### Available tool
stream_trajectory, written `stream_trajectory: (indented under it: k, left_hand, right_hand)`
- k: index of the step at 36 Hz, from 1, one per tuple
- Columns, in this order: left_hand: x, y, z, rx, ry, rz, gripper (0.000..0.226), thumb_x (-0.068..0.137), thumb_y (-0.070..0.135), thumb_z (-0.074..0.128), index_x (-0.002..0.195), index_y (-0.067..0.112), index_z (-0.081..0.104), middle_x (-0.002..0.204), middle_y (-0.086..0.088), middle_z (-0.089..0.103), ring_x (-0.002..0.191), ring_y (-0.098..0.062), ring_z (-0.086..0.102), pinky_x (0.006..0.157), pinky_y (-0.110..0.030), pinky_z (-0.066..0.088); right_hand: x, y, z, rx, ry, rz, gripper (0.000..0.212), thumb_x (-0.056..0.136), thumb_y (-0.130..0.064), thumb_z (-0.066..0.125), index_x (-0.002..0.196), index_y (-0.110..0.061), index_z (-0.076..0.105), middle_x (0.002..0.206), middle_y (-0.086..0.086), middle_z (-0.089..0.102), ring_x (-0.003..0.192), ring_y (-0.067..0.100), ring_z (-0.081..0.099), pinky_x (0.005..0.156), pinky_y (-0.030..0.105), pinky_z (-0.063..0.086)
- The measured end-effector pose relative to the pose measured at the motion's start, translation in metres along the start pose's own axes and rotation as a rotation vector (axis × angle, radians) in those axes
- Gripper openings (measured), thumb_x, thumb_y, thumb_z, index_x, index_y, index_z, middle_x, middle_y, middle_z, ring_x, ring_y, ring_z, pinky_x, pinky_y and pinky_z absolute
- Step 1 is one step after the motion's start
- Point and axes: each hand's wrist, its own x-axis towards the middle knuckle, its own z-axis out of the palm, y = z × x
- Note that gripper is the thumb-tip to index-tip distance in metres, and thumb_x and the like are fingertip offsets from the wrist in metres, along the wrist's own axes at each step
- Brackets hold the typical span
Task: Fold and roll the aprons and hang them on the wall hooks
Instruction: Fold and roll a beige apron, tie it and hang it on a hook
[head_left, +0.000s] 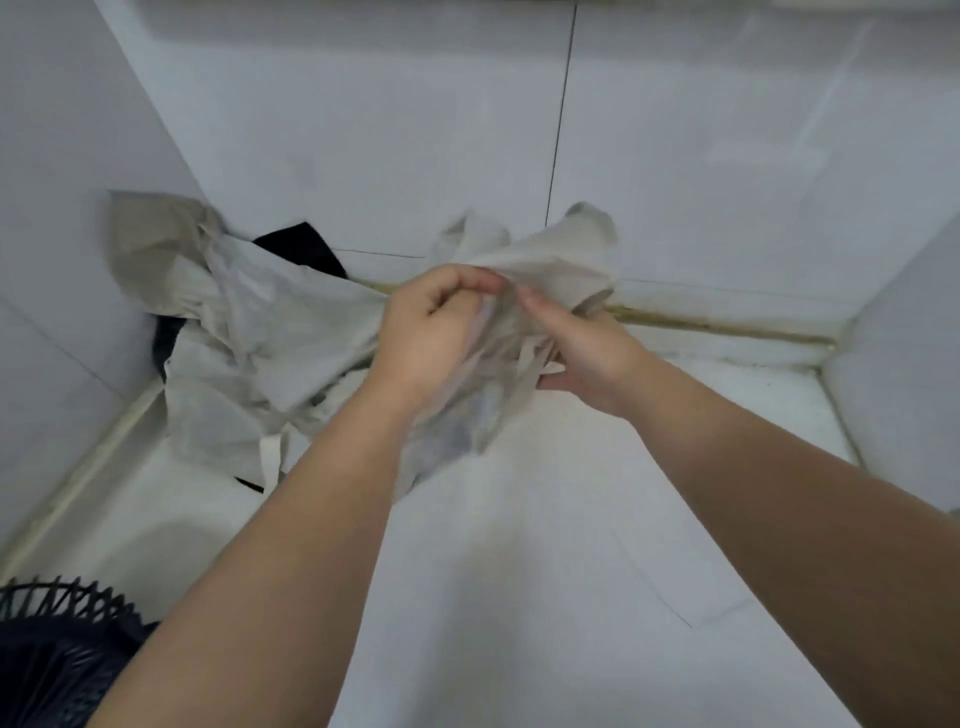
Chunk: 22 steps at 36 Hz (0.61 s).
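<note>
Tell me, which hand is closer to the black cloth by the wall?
Left. The left hand grips the apron just right of the black cloth; the right hand grips the same apron farther to the right.

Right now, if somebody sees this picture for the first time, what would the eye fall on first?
First the centre: the left hand and the right hand grip a crumpled pale apron, its straps bunched between them. To the left, a heap of pale cloth lies over a black cloth in the corner. A black wire basket shows at the bottom left edge.
</note>
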Motion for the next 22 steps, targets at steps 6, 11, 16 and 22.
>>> stream_trajectory:
  k: [6,11,16,22]
  left_hand:
    - [-0.034,0.046,-0.025,-0.29,-0.313,-0.186,0.048,0.083,-0.012,0.04,0.061,0.01,0.075,0.072,-0.006,0.071,0.071,-0.017,0.066,0.066,-0.024,0.053]
    - [-0.065,0.066,-0.024,-0.073,-0.016,-0.084,0.031,0.082,-0.001,0.053,0.069,0.02,0.071,0.088,0.009,0.071,0.09,-0.009,0.063,0.081,-0.021,0.046]
    - [-0.101,0.094,-0.002,0.171,-0.128,0.075,0.069,0.079,0.001,0.059,0.139,0.031,0.043,0.143,0.014,0.041,0.127,0.002,0.038,0.083,0.001,0.034]
    - [-0.156,0.12,0.044,0.217,-0.516,0.034,0.062,0.06,0.023,0.065,0.12,0.035,0.055,0.113,0.002,0.066,0.098,-0.009,0.065,0.086,-0.025,0.051]
  right_hand:
    - [-0.041,-0.039,-0.004,0.238,0.074,-0.157,0.014,0.098,-0.021,0.048,0.101,-0.018,0.061,0.1,0.008,0.068,0.089,0.029,0.064,0.084,0.044,0.048]
    - [-0.093,-0.052,-0.022,0.216,0.051,-0.147,0.019,0.09,-0.013,0.05,0.101,-0.012,0.065,0.096,0.009,0.07,0.092,0.029,0.067,0.091,0.041,0.049]
    - [-0.15,-0.05,-0.038,0.011,-0.016,-0.091,0.022,0.054,-0.017,0.053,0.075,-0.011,0.059,0.066,0.009,0.057,0.063,0.028,0.055,0.061,0.031,0.041]
    - [-0.214,-0.04,-0.071,-0.101,-0.035,-0.121,0.015,0.056,-0.012,0.054,0.069,-0.009,0.061,0.07,0.011,0.058,0.071,0.027,0.057,0.074,0.038,0.043]
